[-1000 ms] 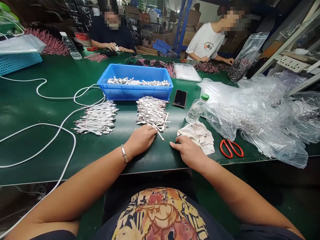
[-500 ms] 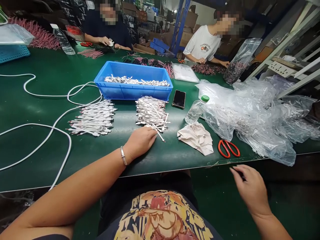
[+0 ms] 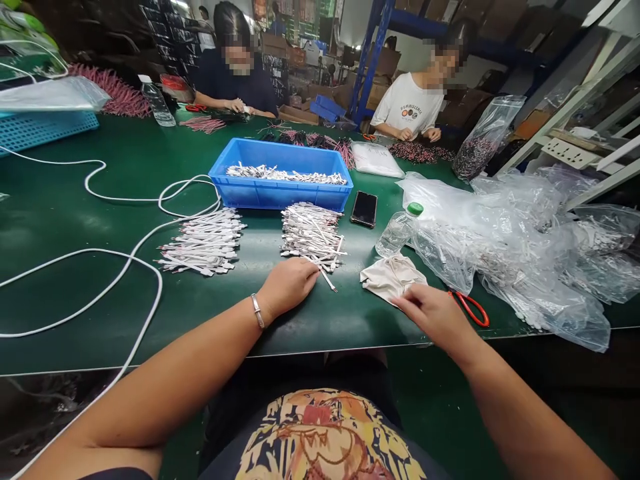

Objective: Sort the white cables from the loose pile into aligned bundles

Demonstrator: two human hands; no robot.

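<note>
My left hand point(image 3: 291, 287) rests on the green table with its fingers curled, at the near edge of a pile of short white cables point(image 3: 313, 233). One white cable point(image 3: 328, 279) slants out by its fingertips and seems pinched there, though the fingers partly hide it. On the right, my right hand point(image 3: 437, 317) has its thumb and fingers closed on the near corner of a crumpled off-white cloth point(image 3: 390, 277). Partly behind that hand lie red-handled scissors point(image 3: 473, 308). A second pile of white cables point(image 3: 205, 241) lies to the left.
Behind the piles stands a blue bin point(image 3: 280, 195) holding more white cables. A phone point(image 3: 365, 209), a green-capped bottle point(image 3: 395, 233) and clear plastic bags point(image 3: 500, 240) occupy the right. A long white cord point(image 3: 105, 310) loops across the left. Two people sit opposite.
My right hand has come up and left from below the table edge onto the cloth. My left hand stays by the cable pile. The view has shifted slightly.
</note>
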